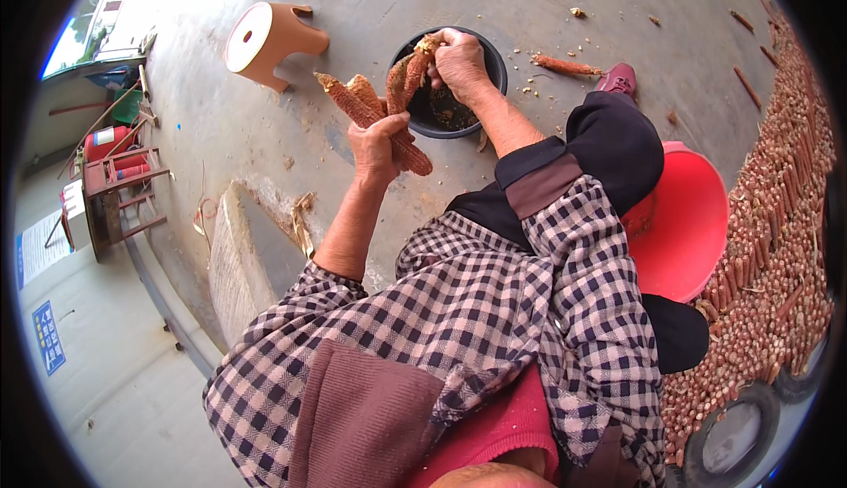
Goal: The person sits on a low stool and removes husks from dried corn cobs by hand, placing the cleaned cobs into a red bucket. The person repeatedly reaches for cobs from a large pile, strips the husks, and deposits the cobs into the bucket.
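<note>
My left hand [379, 140] grips several reddish corn cobs [349, 101] in a bunch. Their ends stick out on both sides of the fist. Over the rim of a black plastic bucket [496, 58], my right hand [458, 64] closes on the upper ends of upright cobs [410, 77], where pale yellowish bits show. Those cobs reach down to the left hand's thumb. Inside the bucket lie small pale bits on a dark bottom. The right fingertips are partly hidden behind the hand and cobs.
An orange-brown plastic stool [291, 38] stands beyond the left hand. One cob [566, 66] lies near my shoe [619, 79]. A red plastic basin [688, 223] is at my right, before a large stack of cobs [761, 269]. A concrete block [231, 256] and wooden chair [126, 170] are left.
</note>
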Demonstrator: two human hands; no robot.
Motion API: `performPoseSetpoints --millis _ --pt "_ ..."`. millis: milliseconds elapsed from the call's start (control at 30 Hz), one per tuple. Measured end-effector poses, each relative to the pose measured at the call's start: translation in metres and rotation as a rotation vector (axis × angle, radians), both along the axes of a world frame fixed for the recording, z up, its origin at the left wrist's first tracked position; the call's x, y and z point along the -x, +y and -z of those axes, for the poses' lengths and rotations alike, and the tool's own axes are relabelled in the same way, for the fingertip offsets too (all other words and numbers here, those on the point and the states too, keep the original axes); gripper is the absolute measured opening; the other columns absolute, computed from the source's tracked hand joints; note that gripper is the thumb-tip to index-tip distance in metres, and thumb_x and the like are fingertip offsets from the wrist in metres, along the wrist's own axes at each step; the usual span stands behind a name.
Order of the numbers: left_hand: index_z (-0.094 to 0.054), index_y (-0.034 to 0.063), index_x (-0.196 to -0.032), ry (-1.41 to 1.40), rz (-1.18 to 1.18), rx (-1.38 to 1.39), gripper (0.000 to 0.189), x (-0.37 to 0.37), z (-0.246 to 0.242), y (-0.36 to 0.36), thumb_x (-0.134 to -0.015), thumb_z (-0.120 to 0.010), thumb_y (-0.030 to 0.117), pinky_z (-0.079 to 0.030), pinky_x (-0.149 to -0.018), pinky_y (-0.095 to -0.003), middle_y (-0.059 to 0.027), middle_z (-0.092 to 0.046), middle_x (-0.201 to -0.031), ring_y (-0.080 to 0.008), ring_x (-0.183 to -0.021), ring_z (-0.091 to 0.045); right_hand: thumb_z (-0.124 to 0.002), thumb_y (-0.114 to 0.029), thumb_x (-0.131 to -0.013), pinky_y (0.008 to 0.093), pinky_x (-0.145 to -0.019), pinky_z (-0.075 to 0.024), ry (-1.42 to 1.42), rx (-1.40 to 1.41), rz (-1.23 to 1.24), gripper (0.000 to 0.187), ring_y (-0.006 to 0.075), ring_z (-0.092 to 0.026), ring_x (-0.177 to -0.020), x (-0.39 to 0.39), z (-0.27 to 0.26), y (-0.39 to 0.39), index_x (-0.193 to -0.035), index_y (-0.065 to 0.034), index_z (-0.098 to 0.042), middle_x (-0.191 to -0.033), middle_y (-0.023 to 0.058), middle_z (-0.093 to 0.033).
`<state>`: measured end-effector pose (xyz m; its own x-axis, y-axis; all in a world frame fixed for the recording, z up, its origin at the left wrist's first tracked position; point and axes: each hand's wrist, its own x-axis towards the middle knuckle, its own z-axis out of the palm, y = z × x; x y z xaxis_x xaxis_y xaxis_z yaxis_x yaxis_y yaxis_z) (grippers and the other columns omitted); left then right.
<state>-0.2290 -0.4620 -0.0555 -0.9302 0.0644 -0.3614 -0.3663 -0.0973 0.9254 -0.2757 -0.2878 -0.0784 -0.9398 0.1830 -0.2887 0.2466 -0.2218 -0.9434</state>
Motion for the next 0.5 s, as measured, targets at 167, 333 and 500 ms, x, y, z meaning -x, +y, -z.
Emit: performPoseSetpoints --millis 167,333,500 --pt "-0.057 -0.0017 -0.097 -0.035 -0.074 -0.013 0.028 0.004 0.008 0.002 -0.071 -0.069 0.002 -0.052 -0.051 -0.0328 -0.0084 -0.06 -0.07 -0.0201 -0.053 -0.059 -0.044 0.003 -0.084 0.028 -0.048 -0.0552 0.056 0.405 0.047 0.023 0.0149 -0.063 -0.06 0.007 0.012 0.004 -0.099 0.0052 -0.06 -0.079 0.0104 -0.065" --pt "-0.058 -0.0006 -0.1 0.074 -0.058 0.062 0.032 0.006 0.007 -0.003 -0.07 -0.07 0.001 -0.052 -0.054 -0.0301 -0.0063 -0.061 -0.077 -0.0159 -0.059 -0.058 -0.055 -0.005 -0.088 0.0259 -0.052 -0.0561 0.073 0.482 -0.035 0.019 0.0145 -0.064 -0.065 0.003 0.005 0.004 -0.103 0.0053 -0.06 -0.085 0.0101 -0.066" --pt "-0.058 -0.0012 -0.102 0.303 -0.046 0.215 0.034 0.001 0.024 -0.002 -0.07 -0.069 0.0 -0.051 -0.063 -0.0267 -0.005 -0.062 -0.086 -0.0125 -0.069 -0.059 -0.057 -0.005 -0.087 0.0244 -0.05 -0.0549 0.064 0.397 -0.039 0.019 0.0136 -0.064 -0.064 0.004 0.009 0.002 -0.103 0.0046 -0.061 -0.086 0.0094 -0.066"
